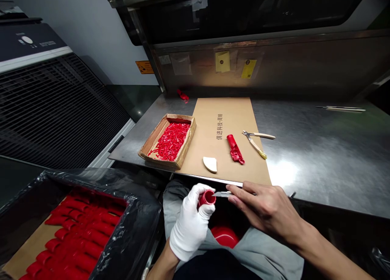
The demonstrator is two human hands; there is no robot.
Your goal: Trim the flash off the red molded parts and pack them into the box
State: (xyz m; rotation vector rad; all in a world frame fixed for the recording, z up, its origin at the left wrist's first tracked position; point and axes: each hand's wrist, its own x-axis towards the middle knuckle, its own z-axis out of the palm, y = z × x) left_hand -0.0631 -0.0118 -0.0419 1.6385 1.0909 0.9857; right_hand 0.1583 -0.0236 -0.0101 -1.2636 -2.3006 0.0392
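My left hand point(191, 223), in a white glove, is wrapped round a red plastic part point(207, 197) whose round open end faces up. My bare right hand point(258, 202) grips a knife point(223, 194), its blade tip at the rim of that opening. Beyond my hands, on a brown cardboard sheet point(225, 109), lie another red part point(235, 149), a white wedge-shaped piece point(210, 164) and a pair of open nippers point(256, 141). The lower portion of the held part is hidden by the glove.
A cardboard tray point(189, 144) of red scraps stands left on the metal table point(304, 150). At lower left, a black-lined box point(137, 215) holds several red parts point(79, 235). A thin tool point(344, 108) and a red scrap point(183, 95) lie farther back.
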